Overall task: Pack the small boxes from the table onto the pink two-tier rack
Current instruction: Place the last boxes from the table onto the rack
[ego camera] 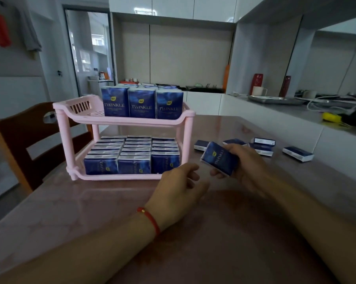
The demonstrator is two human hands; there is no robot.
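Both hands worked near the rack: right hand [247, 163] gripped one blue box [219, 158], left hand [180, 186] hovered relaxed, holding nothing. Next, it probably needed standing on the pink rack [123, 119]'s partly filled upper tier; loose boxes [298, 153] remained on the counter [111, 212].

"TWINKLE" reads in pale letters under a small yellow logo on the three blue boxes [142, 105] standing at the front of the pink rack's [119, 120] upper shelf. The same word runs along the box [219, 158] held in the right hand [244, 165]. Smaller print beneath is too blurred to read.
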